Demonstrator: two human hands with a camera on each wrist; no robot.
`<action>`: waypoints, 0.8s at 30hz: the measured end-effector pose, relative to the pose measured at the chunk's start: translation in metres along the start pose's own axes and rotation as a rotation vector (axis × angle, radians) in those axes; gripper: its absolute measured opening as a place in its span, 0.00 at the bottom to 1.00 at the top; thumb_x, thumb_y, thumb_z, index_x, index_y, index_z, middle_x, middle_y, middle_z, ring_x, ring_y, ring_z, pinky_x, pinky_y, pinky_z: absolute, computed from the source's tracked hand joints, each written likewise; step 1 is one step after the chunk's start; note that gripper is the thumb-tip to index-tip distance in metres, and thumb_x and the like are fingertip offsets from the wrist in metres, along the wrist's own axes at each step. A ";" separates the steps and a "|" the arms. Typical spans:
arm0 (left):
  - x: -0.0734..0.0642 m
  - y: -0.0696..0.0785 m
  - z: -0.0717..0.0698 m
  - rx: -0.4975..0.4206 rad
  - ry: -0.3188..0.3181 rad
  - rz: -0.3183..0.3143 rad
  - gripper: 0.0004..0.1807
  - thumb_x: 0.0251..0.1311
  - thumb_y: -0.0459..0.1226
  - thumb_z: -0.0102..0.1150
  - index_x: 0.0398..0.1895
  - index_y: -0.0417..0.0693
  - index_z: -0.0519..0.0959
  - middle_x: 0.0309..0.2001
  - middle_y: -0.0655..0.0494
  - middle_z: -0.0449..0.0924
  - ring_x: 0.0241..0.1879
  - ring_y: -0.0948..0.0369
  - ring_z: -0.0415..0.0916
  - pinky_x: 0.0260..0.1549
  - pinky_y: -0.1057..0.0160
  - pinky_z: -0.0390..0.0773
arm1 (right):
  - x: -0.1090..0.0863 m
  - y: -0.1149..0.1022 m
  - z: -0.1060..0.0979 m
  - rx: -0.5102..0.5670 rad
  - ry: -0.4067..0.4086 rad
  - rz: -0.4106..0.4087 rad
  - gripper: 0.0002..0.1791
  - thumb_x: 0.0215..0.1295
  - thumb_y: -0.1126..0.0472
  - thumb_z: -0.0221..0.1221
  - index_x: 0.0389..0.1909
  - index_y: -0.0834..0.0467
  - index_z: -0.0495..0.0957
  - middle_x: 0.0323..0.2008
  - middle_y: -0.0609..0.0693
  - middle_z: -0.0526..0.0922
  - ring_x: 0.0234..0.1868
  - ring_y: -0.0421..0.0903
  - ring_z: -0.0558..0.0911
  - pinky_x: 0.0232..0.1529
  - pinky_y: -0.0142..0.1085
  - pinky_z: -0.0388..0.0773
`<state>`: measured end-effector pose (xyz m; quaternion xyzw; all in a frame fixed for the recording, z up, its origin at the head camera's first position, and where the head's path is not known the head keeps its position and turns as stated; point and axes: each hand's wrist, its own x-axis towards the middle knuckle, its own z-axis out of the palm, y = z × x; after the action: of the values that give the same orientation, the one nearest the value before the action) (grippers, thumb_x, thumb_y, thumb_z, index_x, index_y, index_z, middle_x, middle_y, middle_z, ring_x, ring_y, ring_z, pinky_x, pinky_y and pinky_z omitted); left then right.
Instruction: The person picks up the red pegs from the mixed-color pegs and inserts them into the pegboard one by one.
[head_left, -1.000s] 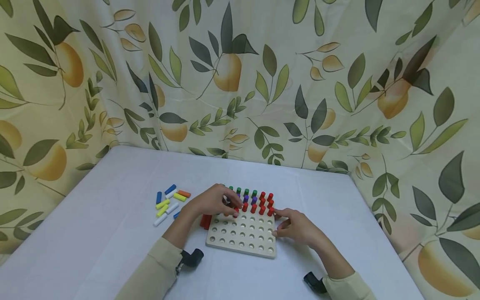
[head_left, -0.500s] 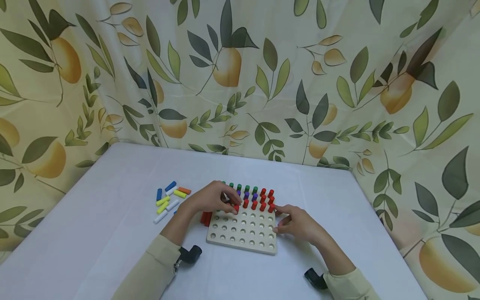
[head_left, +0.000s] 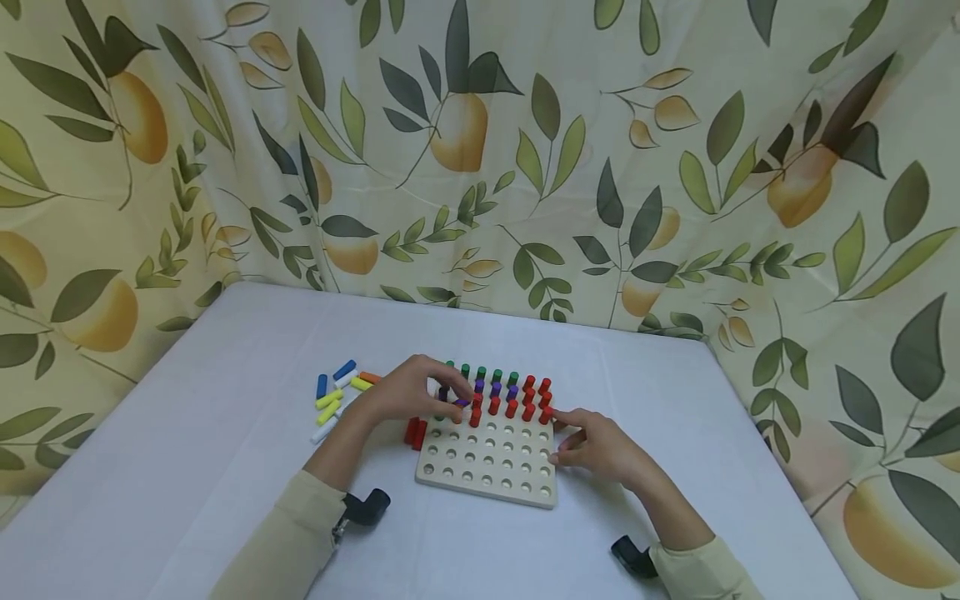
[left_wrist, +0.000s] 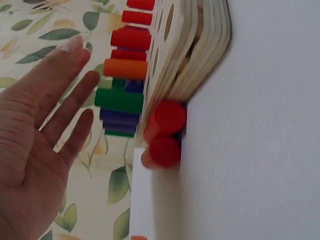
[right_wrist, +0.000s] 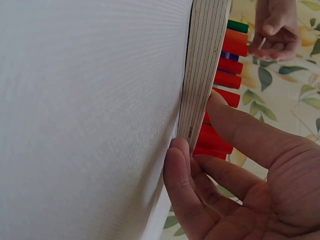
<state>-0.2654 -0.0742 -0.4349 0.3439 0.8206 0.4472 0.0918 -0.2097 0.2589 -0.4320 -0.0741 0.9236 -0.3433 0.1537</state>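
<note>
A pale wooden pegboard (head_left: 485,490) lies on the table, its back rows filled with green, purple and red pegs. My left hand (head_left: 408,387) hovers over the board's left side, nearest to the red peg (head_left: 476,417) at the left of the front filled row. Its fingers (left_wrist: 70,95) are extended and hold nothing in the left wrist view; an orange peg (left_wrist: 125,68) and a green peg (left_wrist: 119,100) stand beside them. My right hand (head_left: 596,446) grips the board's right edge, with the thumb (right_wrist: 235,117) at the upper edge and fingertips against the side.
Red pegs (head_left: 415,433) lie against the board's left side. Farther left are loose pegs, among them a yellow peg (head_left: 328,400), a blue peg (head_left: 322,386) and a white peg (head_left: 325,430). A patterned curtain (head_left: 480,167) hangs behind the white table (head_left: 247,467).
My left hand has moved off the red peg, slightly up and to the left, and that peg stands in the board. The right hand has stayed at the board's edge.
</note>
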 end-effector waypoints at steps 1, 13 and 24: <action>-0.003 0.000 -0.003 -0.001 0.007 0.002 0.14 0.58 0.36 0.77 0.48 0.51 0.89 0.44 0.65 0.87 0.48 0.52 0.79 0.51 0.47 0.78 | 0.000 0.000 0.000 0.000 -0.001 -0.002 0.38 0.57 0.62 0.77 0.68 0.65 0.75 0.50 0.50 0.81 0.39 0.46 0.79 0.39 0.39 0.80; -0.039 -0.021 -0.025 0.062 0.054 -0.045 0.13 0.58 0.35 0.76 0.45 0.55 0.89 0.42 0.69 0.86 0.48 0.63 0.80 0.52 0.50 0.77 | -0.002 -0.003 -0.001 0.003 -0.012 -0.024 0.39 0.57 0.61 0.77 0.68 0.67 0.74 0.50 0.51 0.81 0.39 0.46 0.79 0.39 0.39 0.80; -0.063 -0.031 -0.031 0.045 0.039 -0.171 0.12 0.59 0.36 0.76 0.46 0.54 0.90 0.43 0.67 0.86 0.48 0.59 0.80 0.52 0.50 0.77 | -0.003 -0.004 0.000 -0.005 -0.005 -0.007 0.39 0.57 0.61 0.77 0.68 0.66 0.74 0.50 0.50 0.81 0.39 0.46 0.79 0.39 0.38 0.80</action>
<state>-0.2478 -0.1473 -0.4514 0.2659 0.8583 0.4260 0.1060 -0.2066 0.2564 -0.4282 -0.0786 0.9238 -0.3414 0.1546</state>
